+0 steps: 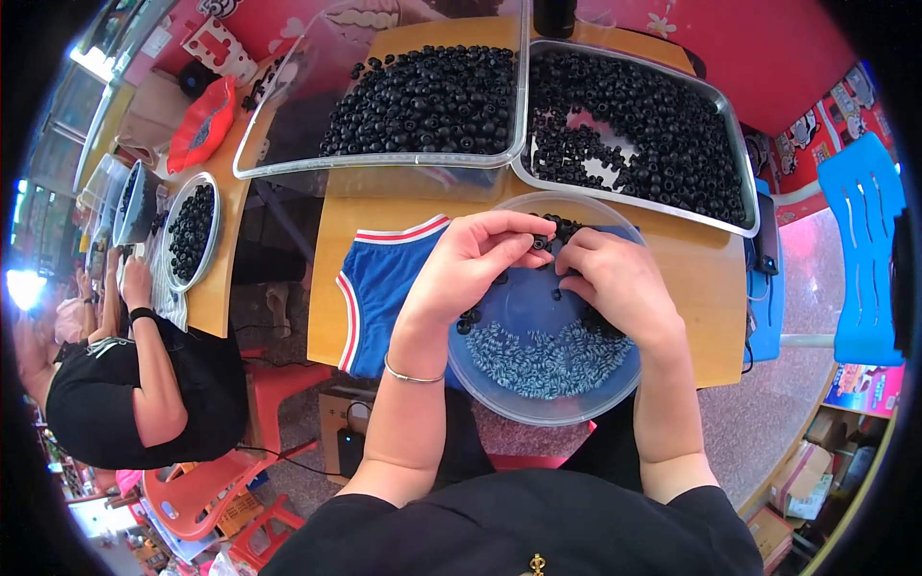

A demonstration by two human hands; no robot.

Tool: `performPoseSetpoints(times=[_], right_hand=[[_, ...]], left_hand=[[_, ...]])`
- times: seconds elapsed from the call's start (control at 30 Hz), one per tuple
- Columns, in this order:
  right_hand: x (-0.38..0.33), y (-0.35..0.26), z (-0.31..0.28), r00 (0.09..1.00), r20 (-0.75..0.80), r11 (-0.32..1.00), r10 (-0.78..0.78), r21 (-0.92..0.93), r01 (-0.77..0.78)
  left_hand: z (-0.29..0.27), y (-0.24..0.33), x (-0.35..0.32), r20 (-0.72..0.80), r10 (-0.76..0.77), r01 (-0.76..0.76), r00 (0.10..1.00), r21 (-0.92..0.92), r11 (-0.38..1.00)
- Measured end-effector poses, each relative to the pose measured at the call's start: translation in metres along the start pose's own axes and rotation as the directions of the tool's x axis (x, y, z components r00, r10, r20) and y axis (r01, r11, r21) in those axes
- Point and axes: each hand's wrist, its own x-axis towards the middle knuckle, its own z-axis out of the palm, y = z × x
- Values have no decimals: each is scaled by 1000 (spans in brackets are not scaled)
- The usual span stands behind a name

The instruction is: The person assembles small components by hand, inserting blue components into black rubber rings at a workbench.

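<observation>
My left hand [475,259] and my right hand [615,283] meet over a clear round plastic bowl [480,379] at the table's near edge. Between the fingertips of both hands sits a small black ring-shaped part [541,242]. My left wrist wears a thin bracelet. The bowl holds a heap of small ringed parts [547,360] at its near side and several loose black rings [567,228] at its far side. A blue cloth with red and white trim [384,288] lies under the bowl.
A clear rectangular tray [288,125] and a metal tray [735,144], both full of black rings, stand at the back of the wooden table [691,278]. On the left another person [115,384] works at a second table with a round plate of rings [190,230]. A blue chair [869,250] stands right.
</observation>
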Motion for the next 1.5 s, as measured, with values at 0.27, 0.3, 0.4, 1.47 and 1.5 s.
performPoseSetpoints(times=[0.27,0.3,0.4,1.47,1.5], right_hand=[[0,-6,7,995,-101,1000,-21,15,22],[0,-4,7,997,-80,1000,-21,14,22],[-1,-2,4,999,-37,1000,-10,11,11],[2,-19,-11,898,-437,772,57,589,238],[2,-19,-11,898,-436,771,61,592,235]], left_hand=[[3,1,0,-9,-10,9,1000,-40,999],[3,1,0,-13,-20,20,1000,-46,999],[3,1,1,-11,-30,30,999,-18,999],[-2,1,-3,113,12,17,994,-254,967],[-2,1,-3,126,10,23,992,-261,965]])
